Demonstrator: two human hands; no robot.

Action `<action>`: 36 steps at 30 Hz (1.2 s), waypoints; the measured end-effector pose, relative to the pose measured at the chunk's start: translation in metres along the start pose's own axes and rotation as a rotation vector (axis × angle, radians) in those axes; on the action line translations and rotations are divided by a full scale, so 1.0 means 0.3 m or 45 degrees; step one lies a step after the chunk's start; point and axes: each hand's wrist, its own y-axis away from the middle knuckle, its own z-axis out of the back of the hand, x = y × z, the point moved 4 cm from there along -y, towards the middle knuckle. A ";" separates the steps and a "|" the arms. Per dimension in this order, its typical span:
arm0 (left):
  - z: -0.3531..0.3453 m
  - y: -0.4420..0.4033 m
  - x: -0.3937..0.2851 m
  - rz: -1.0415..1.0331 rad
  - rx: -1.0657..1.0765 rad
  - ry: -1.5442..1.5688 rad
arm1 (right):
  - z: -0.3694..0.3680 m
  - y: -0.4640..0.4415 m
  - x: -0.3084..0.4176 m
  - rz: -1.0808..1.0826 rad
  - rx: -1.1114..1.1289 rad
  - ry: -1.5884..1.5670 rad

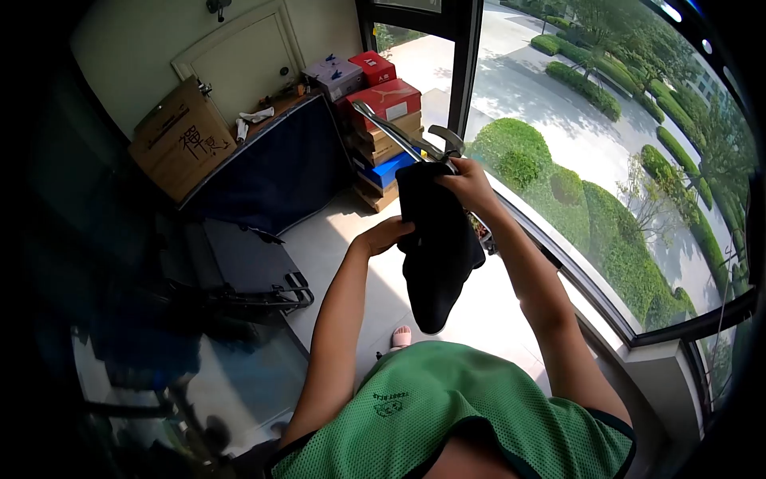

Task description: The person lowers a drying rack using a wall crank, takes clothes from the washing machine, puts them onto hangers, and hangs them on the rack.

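Two hands hold one black cloth point(437, 263) in front of the person's green shirt point(447, 391). The right grip point(469, 188) is closed on its upper end, where a silver metal piece point(453, 140) with a curved end sticks up beside the fingers; I can't tell whether they hold the metal too. The left grip point(388, 235), lower down, pinches the cloth's near side. The cloth hangs between and below both grips. Beyond them stand stacked boxes point(392, 100); left of those, a desk point(286, 104) carries a cardboard box point(177, 148). A pink slipper point(401, 337) shows below the left grip.
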 end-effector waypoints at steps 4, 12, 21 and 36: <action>0.119 0.110 -0.086 0.084 -0.564 -0.473 | -0.131 -0.128 0.058 0.107 0.101 0.188; 0.648 0.307 -0.276 -0.047 -1.292 -1.189 | -0.325 -0.420 -0.033 0.065 0.188 0.401; 1.054 0.439 -0.443 0.142 -1.816 -1.070 | -0.649 -0.732 -0.146 0.003 0.660 -0.163; 1.349 0.145 -0.642 -0.692 -1.058 0.692 | -1.123 -1.450 -0.252 0.106 0.338 -0.228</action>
